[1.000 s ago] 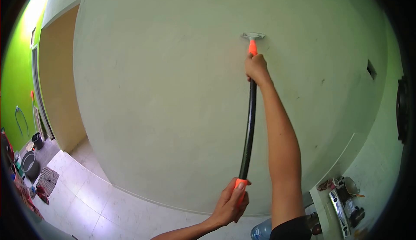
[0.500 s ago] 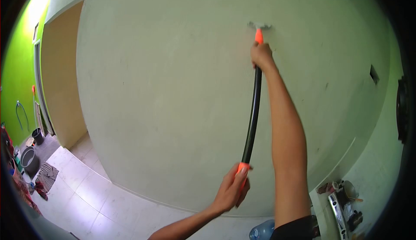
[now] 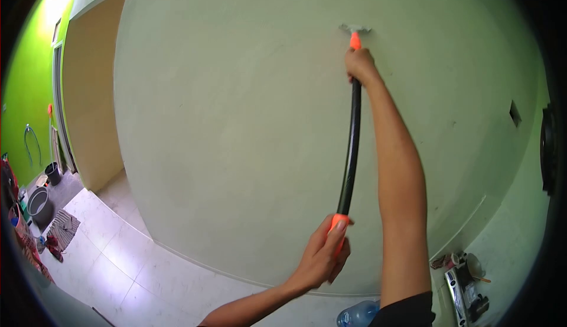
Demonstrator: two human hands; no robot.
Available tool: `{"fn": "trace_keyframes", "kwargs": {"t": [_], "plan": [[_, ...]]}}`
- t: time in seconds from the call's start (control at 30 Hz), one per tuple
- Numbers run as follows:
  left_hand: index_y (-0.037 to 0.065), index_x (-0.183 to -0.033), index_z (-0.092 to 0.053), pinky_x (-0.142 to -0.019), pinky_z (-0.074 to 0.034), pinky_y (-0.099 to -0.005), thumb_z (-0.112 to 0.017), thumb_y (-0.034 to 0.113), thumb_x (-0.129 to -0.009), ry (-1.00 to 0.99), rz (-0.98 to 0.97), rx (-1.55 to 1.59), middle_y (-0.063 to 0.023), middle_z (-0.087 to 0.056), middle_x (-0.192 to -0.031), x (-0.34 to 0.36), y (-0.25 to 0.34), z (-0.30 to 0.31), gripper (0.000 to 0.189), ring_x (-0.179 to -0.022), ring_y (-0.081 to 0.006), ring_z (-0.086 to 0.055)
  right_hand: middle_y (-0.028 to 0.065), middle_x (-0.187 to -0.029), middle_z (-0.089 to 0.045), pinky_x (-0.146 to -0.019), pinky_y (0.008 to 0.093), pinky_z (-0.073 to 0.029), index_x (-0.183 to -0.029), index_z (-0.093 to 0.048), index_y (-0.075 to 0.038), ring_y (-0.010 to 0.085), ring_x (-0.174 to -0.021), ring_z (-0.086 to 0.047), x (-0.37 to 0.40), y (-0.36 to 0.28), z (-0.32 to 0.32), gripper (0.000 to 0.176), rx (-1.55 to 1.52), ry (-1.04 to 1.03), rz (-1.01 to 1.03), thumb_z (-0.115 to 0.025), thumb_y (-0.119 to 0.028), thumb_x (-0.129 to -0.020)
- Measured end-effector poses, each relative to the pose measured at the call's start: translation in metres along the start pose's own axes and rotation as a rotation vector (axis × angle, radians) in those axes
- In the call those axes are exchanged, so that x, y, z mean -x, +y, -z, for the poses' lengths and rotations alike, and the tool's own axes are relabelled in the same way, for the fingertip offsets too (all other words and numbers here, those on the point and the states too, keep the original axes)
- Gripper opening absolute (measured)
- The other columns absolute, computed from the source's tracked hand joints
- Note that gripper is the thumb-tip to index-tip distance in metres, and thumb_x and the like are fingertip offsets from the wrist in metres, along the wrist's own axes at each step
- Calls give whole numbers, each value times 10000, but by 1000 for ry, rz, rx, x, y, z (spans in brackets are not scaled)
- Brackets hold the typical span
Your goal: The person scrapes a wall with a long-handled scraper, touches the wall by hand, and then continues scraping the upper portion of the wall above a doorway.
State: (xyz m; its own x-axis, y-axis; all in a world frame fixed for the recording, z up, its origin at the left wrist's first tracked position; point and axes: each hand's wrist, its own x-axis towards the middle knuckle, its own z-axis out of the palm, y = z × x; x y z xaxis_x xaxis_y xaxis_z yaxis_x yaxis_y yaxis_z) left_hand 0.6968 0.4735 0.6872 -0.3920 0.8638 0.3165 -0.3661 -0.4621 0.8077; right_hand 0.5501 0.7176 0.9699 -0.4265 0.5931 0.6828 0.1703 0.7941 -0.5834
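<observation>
A long black pole [image 3: 352, 150] with orange ends runs up in front of a pale green wall [image 3: 236, 120]. At its top, a grey, ragged-edged head [image 3: 355, 29] lies against the wall. My right hand [image 3: 361, 67] is wrapped round the pole just below the upper orange part. Lower down, my left hand [image 3: 325, 253] grips the orange end of the pole, its fingers closed round it.
A blue water bottle [image 3: 358, 314] stands at the wall's foot. A stove [image 3: 456, 294] with pans is at the lower right. On the left are a doorway [image 3: 91, 90], a grey bucket [image 3: 40, 206], a black bucket [image 3: 53, 174] and a striped mat [image 3: 63, 228] on the tiled floor.
The view has shifted slightly, so the doorway and wall hole sit farther right. Both hands still hold the pole, which appears slightly farther right and higher in view.
</observation>
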Motion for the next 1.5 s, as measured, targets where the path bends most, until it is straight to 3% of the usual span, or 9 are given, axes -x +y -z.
{"fn": "trace_keyframes", "kwargs": {"t": [0.1, 0.3, 0.43, 0.53, 0.7, 0.93, 1.2, 1.37, 1.5], "plan": [[51, -1219, -470, -324, -271, -268, -367, 489, -1087, -32, -83, -24, 17, -353, -563, -33, 1, 11, 470, -347, -90, -284, 115, -614, -595, -464, 372, -538, -892, -560, 66, 223, -462, -587, -26, -17, 6, 345, -87, -17, -29, -480, -253, -1000], [51, -1233, -463, -326, -278, -263, -373, 514, -1078, -26, 60, 88, 13, -341, -569, 10, 20, 3, 496, -346, -95, -294, 69, -578, -512, -437, 360, -482, -855, -525, 26, 186, -440, -510, -2, -16, -12, 384, -137, -35, -53, -415, -297, -1032], [47, -1240, -457, -326, -281, -262, -362, 506, -1081, -47, 0, 26, 9, -334, -569, -14, 20, 7, 494, -344, -99, -284, 112, -636, -585, -470, 378, -515, -929, -541, 44, 212, -488, -573, -20, -27, -5, 214, -72, -79, -1, -468, -155, -954], [45, -1240, -457, -325, -282, -262, -352, 485, -1087, -60, -43, 30, 7, -339, -564, -29, 28, 7, 477, -341, -100, -279, 79, -579, -521, -436, 357, -474, -845, -502, 21, 183, -437, -511, -37, -44, -1, 363, -82, -63, -19, -420, -284, -1024], [43, -1231, -480, -316, -281, -264, -357, 431, -1101, -27, -6, 69, 6, -394, -567, -1, 17, 26, 427, -340, -86, -312, 76, -584, -528, -429, 364, -497, -887, -515, 46, 194, -449, -541, -7, -33, -27, 402, -89, -36, -7, -424, -318, -1032], [51, -1243, -453, -323, -266, -262, -349, 486, -1090, -44, -10, 84, 10, -354, -557, -16, 29, 26, 472, -345, -94, -267, 90, -584, -534, -425, 368, -485, -857, -512, 27, 200, -432, -513, -31, -48, -29, 376, -55, -53, -9, -435, -301, -1023], [49, -1241, -450, -328, -274, -266, -352, 493, -1087, -30, -8, 54, 9, -353, -565, 11, 29, 31, 481, -348, -95, -277, 85, -597, -525, -433, 356, -480, -865, -498, 10, 189, -454, -518, 2, -49, -35, 328, -63, -87, -66, -425, -270, -1019], [45, -1239, -446, -323, -277, -263, -348, 488, -1088, -54, -40, 86, 7, -354, -574, -14, 39, 16, 478, -343, -96, -290, 87, -599, -524, -436, 353, -479, -867, -494, 11, 186, -450, -509, -36, -56, -28, 323, -55, -110, -34, -416, -263, -1019], [49, -1236, -444, -321, -276, -262, -360, 504, -1084, -32, -1, 95, 8, -346, -578, 13, 48, 15, 487, -347, -97, -284, 88, -590, -519, -440, 360, -482, -877, -499, 17, 193, -446, -506, -21, -60, -28, 308, -52, -127, -40, -424, -251, -1008]]}}
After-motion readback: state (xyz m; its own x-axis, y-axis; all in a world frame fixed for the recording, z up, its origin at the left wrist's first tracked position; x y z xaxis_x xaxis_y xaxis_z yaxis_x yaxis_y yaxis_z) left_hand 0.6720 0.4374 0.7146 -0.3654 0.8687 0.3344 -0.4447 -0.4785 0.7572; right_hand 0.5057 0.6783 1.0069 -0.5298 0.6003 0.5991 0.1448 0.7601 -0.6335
